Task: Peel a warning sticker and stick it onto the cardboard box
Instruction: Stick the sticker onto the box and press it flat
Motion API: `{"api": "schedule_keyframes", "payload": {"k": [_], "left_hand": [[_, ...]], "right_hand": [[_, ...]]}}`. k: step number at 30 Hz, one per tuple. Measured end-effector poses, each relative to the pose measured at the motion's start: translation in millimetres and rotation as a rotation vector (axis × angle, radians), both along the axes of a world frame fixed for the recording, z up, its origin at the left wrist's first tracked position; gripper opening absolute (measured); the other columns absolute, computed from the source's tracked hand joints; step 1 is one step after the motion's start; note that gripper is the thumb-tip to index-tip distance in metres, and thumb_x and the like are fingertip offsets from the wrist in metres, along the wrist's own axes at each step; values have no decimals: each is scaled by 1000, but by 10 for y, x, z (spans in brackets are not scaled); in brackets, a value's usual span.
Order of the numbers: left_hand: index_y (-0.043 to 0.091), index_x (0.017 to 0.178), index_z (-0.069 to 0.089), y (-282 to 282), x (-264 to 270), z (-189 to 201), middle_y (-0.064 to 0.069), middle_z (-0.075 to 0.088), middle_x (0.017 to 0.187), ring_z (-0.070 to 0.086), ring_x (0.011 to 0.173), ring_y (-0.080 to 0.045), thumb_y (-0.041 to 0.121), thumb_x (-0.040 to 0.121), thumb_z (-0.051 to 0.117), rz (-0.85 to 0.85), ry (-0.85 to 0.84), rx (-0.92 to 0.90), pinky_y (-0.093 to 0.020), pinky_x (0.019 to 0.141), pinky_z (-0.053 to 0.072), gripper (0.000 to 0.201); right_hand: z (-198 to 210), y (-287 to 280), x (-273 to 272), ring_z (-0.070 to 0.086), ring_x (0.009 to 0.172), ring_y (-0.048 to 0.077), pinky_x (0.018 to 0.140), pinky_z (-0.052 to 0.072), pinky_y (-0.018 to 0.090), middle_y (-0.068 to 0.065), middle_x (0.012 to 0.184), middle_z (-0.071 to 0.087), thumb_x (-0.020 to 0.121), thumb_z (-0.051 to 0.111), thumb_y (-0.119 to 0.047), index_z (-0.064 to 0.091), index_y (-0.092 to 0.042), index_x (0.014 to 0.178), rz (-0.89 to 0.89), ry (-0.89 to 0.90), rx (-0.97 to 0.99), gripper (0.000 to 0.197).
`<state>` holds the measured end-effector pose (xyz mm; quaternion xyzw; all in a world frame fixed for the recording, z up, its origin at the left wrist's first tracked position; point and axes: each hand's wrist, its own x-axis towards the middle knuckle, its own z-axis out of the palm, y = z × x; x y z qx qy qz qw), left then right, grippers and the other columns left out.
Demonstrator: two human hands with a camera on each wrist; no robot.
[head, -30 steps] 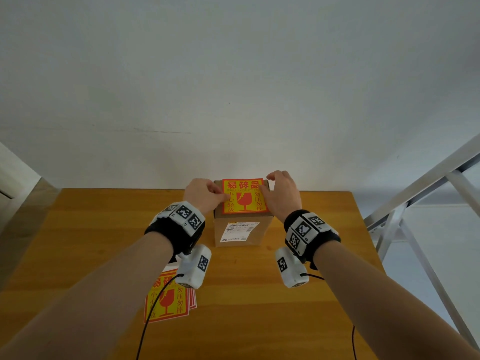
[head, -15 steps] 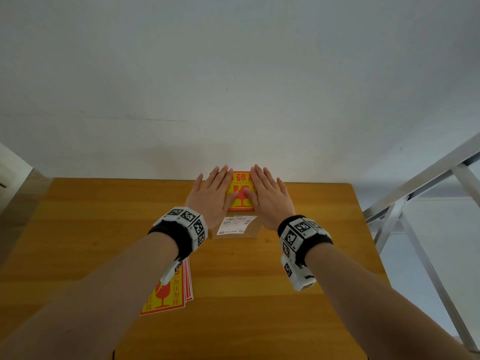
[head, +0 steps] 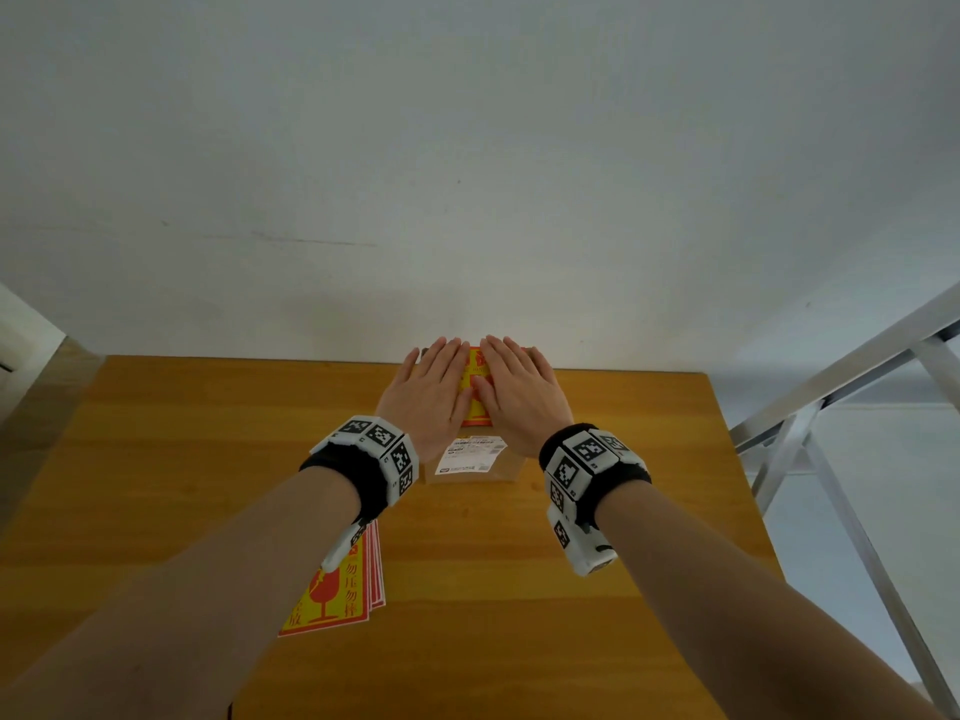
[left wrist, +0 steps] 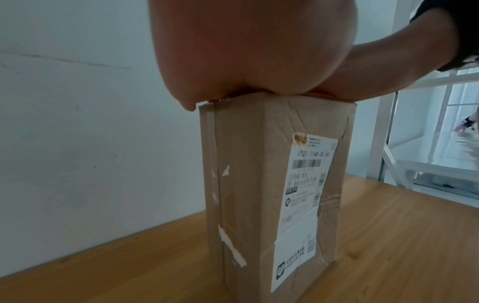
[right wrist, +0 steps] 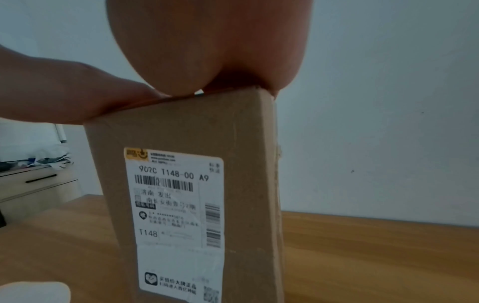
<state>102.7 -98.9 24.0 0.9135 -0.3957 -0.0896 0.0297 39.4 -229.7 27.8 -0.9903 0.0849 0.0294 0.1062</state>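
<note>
Both hands lie flat, palms down, on top of the cardboard box (head: 506,467), which stands upright at the far edge of the wooden table (head: 156,459), close to the white wall (head: 467,148). The left hand (head: 428,394) covers the left part of the box top; the right hand (head: 519,394) covers the right part. Fingers of both are straight and held together, grasping nothing, pointing toward the wall. Between the two hands a narrow strip of the warning sticker (head: 477,402) shows, yellow with a red border and red print, lying flat on the box top under the palms. In the wrist views the heel of each palm presses on the near top edge of the box. A white shipping label (head: 470,454) with barcodes is stuck to the near face of the box. A stack of spare warning stickers (head: 337,597) lies flat on the near left part of the table, partly hidden by the left forearm. A metal frame (head: 831,433) stands beyond the right edge of the table.
</note>
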Motion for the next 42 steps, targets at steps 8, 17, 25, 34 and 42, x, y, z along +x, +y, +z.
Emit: {"api": "schedule_keyframes", "payload": {"k": [8, 17, 25, 34, 42], "left_hand": [[15, 151, 2, -2, -3, 31, -3, 7, 161, 3, 149, -17, 40, 98, 7, -9, 2, -22, -40, 122, 4, 59], [15, 151, -3, -31, -275, -76, -2, -5, 161, -6, 149, -17, 37, 99, 7, 170, -14, -105, -39, 122, 2, 58], [14, 150, -2, 62, -340, -85, -2, -3, 161, -5, 148, -16, 43, 95, -2, 133, -67, -135, -37, 121, 0, 63], [11, 148, 12, 257, -582, -198, -7, 18, 159, 12, 147, -21, 41, 97, 11, -3, -178, -97, -39, 122, 5, 60], [14, 149, 18, 327, -558, -222, -4, 23, 157, 17, 146, -19, 37, 99, 21, -21, -158, -102, -39, 119, 14, 55]], "right_hand": [[-22, 19, -32, 15, 147, 17, 121, 5, 37, 2, 158, 24, 101, 15, -40, 20, -14, 149, -28, -51, 0, 55], [-73, 162, -156, 2, 149, 17, 119, -4, 38, 3, 161, 8, 99, 8, -43, 8, -13, 151, -136, -61, -14, 60], [-90, 163, -275, 0, 149, 14, 120, -3, 35, 1, 161, 5, 96, 4, -44, 6, -15, 151, -109, -92, 1, 62], [-189, 239, -644, 16, 146, 16, 121, 12, 39, 4, 157, 24, 99, 6, -44, 22, -11, 148, 110, -118, -78, 62], [-215, 115, -723, 21, 146, 17, 120, 17, 39, 5, 156, 27, 100, 11, -41, 23, -10, 148, 68, -95, -71, 59]]}}
